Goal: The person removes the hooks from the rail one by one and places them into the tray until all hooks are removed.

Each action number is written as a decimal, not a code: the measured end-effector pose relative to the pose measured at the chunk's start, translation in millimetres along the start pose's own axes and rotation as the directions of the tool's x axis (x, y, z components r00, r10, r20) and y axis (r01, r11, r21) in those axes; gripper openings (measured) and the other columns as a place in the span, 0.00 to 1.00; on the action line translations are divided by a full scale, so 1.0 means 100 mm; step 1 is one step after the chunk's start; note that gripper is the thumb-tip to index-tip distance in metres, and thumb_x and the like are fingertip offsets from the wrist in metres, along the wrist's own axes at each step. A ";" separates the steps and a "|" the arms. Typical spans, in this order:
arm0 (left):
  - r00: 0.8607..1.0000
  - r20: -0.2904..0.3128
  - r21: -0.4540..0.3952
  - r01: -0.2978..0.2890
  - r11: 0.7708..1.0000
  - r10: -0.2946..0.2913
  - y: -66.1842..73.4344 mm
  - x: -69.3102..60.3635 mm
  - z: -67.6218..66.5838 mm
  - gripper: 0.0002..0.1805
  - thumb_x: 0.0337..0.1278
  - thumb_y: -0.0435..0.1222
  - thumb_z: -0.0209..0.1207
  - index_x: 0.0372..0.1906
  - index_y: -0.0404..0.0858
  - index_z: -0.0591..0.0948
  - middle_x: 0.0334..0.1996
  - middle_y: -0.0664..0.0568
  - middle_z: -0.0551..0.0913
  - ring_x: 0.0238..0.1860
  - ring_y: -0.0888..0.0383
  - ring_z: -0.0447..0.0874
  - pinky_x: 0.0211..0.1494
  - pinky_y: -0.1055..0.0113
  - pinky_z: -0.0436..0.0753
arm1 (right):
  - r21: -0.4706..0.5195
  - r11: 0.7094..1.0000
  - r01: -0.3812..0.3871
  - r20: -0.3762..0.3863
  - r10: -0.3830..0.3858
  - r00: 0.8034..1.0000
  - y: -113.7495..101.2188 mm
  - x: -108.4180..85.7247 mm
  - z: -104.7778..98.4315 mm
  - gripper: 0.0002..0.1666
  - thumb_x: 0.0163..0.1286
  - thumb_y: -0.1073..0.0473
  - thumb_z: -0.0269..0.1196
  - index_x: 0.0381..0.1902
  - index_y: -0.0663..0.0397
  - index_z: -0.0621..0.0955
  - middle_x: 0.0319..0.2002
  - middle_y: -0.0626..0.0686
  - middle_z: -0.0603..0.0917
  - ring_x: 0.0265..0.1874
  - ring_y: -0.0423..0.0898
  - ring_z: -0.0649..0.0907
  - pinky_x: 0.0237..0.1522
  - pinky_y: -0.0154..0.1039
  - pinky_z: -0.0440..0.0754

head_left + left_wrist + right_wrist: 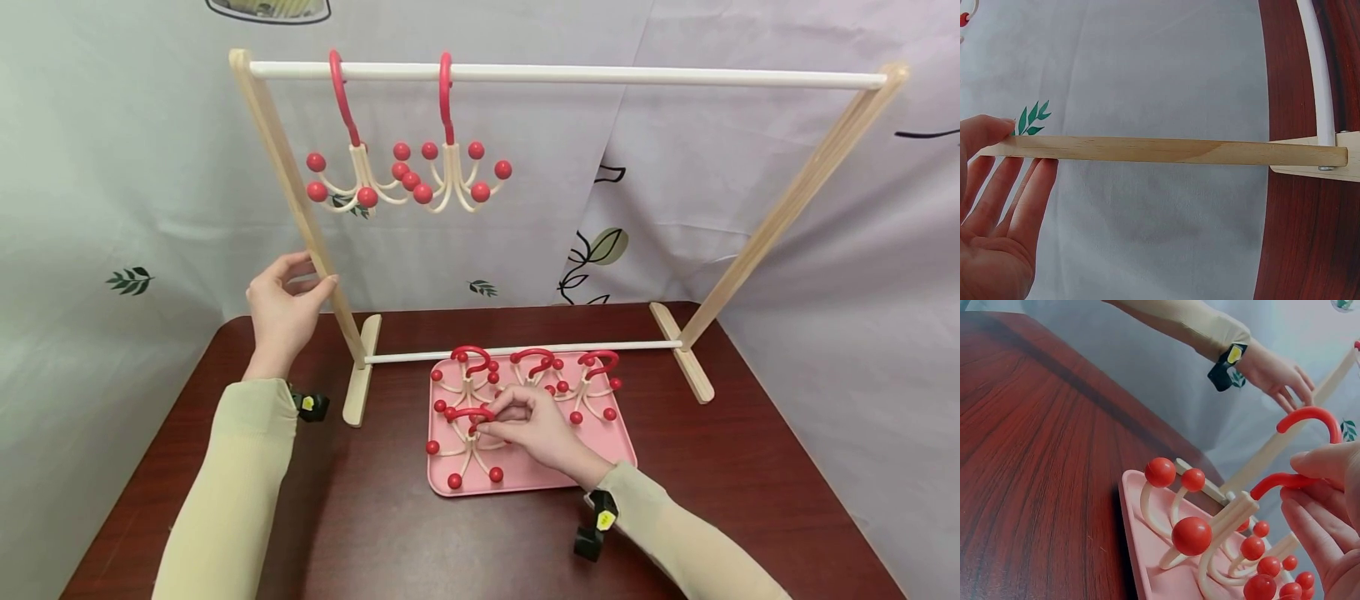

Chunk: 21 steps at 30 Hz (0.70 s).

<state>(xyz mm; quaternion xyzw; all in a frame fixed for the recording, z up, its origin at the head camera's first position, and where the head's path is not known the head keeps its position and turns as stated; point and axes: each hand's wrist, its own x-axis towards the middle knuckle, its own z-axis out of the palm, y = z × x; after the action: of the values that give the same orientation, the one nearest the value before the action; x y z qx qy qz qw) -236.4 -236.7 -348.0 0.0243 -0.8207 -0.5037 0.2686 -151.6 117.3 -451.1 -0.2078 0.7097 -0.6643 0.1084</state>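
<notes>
My left hand (pixel 283 304) pinches the left wooden post (pixel 1147 150) of a rack between thumb and fingertips. With thumb and fingers, my right hand (pixel 536 425) pinches the red hook (pixel 1310 415) of a multi-arm hanger (pixel 470 450) at the near left of a pink tray (pixel 540 477). This hanger has pale curved arms tipped with red balls (pixel 1192 535). Several more such hangers lie in the tray, including one at the back right (pixel 585 387). On the rack's white top bar (pixel 637 75) hang two hangers, one left (pixel 362 171) and one right (pixel 451 171), their ball ends close together.
The rack's right post (pixel 795 208) rises from a flat wooden foot (pixel 682 354). A white lower bar (pixel 405 357) runs just behind the tray. Everything stands on a dark red-brown table (pixel 375 533), with a pale printed cloth (pixel 540 250) behind it.
</notes>
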 end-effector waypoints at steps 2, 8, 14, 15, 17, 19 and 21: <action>1.000 0.001 0.004 0.003 1.000 -0.003 0.00 0.00 0.00 0.23 0.59 0.40 0.72 0.60 0.42 0.84 0.49 0.46 0.87 0.46 0.57 0.88 0.42 0.74 0.84 | 0.003 1.000 -0.007 0.006 0.007 1.000 -0.03 0.00 -0.01 0.15 0.62 0.67 0.75 0.46 0.65 0.84 0.45 0.62 0.88 0.43 0.53 0.89 0.43 0.41 0.87; 1.000 0.003 0.014 0.006 1.000 -0.006 0.00 0.00 -0.01 0.23 0.59 0.40 0.72 0.60 0.42 0.84 0.50 0.46 0.86 0.47 0.57 0.88 0.43 0.73 0.85 | 0.006 0.996 0.091 -0.016 -0.090 0.996 -0.38 0.06 -0.11 0.27 0.59 0.68 0.77 0.57 0.63 0.82 0.53 0.60 0.86 0.53 0.58 0.85 0.56 0.54 0.81; 1.000 -0.003 0.008 -0.004 1.000 0.004 0.01 0.00 -0.01 0.23 0.60 0.40 0.71 0.60 0.42 0.84 0.49 0.47 0.87 0.46 0.58 0.88 0.43 0.73 0.85 | -0.110 0.942 0.318 -0.079 -0.328 0.941 -0.99 0.20 -0.31 0.27 0.59 0.70 0.76 0.57 0.57 0.84 0.54 0.56 0.86 0.53 0.53 0.85 0.56 0.48 0.82; 1.000 -0.004 0.009 -0.006 1.000 0.006 0.01 0.00 -0.01 0.23 0.60 0.40 0.71 0.60 0.42 0.84 0.49 0.47 0.87 0.46 0.58 0.88 0.43 0.73 0.85 | -0.121 0.930 0.347 -0.089 -0.359 0.929 -1.09 0.23 -0.35 0.27 0.59 0.70 0.76 0.57 0.57 0.84 0.54 0.56 0.86 0.54 0.53 0.85 0.56 0.48 0.82; 1.000 -0.006 0.013 -0.008 1.000 0.009 0.01 0.00 -0.01 0.23 0.60 0.40 0.71 0.60 0.42 0.84 0.49 0.47 0.87 0.46 0.57 0.88 0.43 0.73 0.85 | -0.138 0.907 0.399 -0.113 -0.414 0.903 -1.27 0.29 -0.41 0.26 0.59 0.71 0.75 0.57 0.58 0.84 0.55 0.56 0.86 0.55 0.54 0.84 0.58 0.48 0.81; 1.000 -0.008 0.016 -0.011 1.000 0.011 0.00 0.00 -0.01 0.23 0.60 0.40 0.71 0.60 0.42 0.84 0.49 0.47 0.87 0.46 0.57 0.88 0.44 0.73 0.85 | -0.158 0.881 0.446 -0.139 -0.467 0.873 -1.45 0.36 -0.46 0.26 0.59 0.72 0.75 0.56 0.59 0.84 0.55 0.58 0.85 0.56 0.55 0.84 0.59 0.48 0.80; 1.000 -0.008 0.015 -0.012 1.000 0.013 -0.01 0.00 -0.01 0.22 0.60 0.40 0.71 0.59 0.42 0.84 0.49 0.47 0.87 0.46 0.57 0.88 0.44 0.73 0.85 | -0.174 0.860 0.480 -0.166 -0.506 0.846 -1.62 0.43 -0.51 0.26 0.58 0.73 0.75 0.56 0.61 0.85 0.55 0.59 0.85 0.56 0.56 0.83 0.61 0.48 0.78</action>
<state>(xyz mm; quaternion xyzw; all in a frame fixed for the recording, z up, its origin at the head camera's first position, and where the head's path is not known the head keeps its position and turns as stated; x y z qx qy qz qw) -236.7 -237.5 -348.0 0.0232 -0.8235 -0.4957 0.2749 -187.5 139.3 -281.1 -0.3201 0.6801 -0.6415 -0.1535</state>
